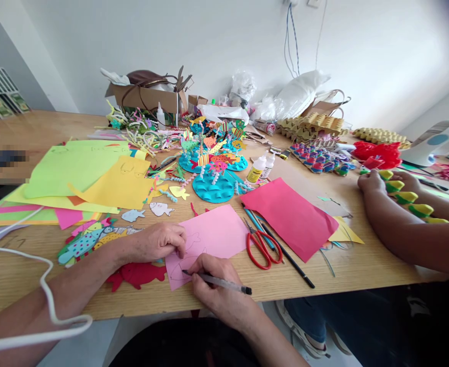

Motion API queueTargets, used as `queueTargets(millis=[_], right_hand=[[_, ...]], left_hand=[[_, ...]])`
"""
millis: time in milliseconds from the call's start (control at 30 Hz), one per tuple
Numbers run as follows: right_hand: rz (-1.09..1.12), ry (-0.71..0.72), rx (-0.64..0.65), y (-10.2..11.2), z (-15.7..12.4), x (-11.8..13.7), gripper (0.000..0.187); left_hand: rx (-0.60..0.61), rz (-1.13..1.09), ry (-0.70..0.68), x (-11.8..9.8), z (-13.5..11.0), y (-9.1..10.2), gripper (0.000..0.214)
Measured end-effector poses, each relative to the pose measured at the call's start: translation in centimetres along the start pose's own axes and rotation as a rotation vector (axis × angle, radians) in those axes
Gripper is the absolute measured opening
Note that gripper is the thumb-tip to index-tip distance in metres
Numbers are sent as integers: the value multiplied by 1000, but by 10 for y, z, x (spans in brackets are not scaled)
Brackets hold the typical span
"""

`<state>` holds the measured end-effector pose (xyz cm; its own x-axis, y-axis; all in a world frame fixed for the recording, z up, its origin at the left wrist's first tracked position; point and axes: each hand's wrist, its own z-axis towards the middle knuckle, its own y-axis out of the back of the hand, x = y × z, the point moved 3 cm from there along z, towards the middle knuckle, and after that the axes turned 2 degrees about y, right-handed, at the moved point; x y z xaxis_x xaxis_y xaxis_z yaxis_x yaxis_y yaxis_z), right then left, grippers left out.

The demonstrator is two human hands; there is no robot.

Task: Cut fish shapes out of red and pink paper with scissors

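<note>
My right hand (219, 288) grips a pen (224, 283), a clear-barrelled one with a black end. Its tip rests on a light pink sheet of paper (219, 232) that bears thin drawn fish outlines. My left hand (163, 240), fingers curled, holds the sheet's left side down against the table. Red paper fish (138, 275) lie just below my left wrist, and a pile of patterned paper fish (84, 244) sits left of it. To the right of the sheet are red-handled scissors (260, 250) and a black pencil (291, 262).
A red sheet (291, 216) and glue bottles (255, 171) lie beyond the scissors. Blue bases with paper fish (213, 187) stand mid-table. Green and yellow sheets (75, 168) are at left. A co-worker's hands (375, 186) hold a green-yellow egg-carton strip. A white cable (48, 285) crosses my left forearm.
</note>
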<state>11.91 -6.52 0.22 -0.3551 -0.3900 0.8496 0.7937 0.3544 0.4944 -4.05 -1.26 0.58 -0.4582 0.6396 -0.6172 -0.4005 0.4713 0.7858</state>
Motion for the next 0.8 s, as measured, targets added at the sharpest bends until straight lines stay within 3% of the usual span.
queueTargets(millis=[800], right_hand=[[56,-39,18,1,-2,-2,15]], left_hand=[[3,-11,4,-3,2,3,37]])
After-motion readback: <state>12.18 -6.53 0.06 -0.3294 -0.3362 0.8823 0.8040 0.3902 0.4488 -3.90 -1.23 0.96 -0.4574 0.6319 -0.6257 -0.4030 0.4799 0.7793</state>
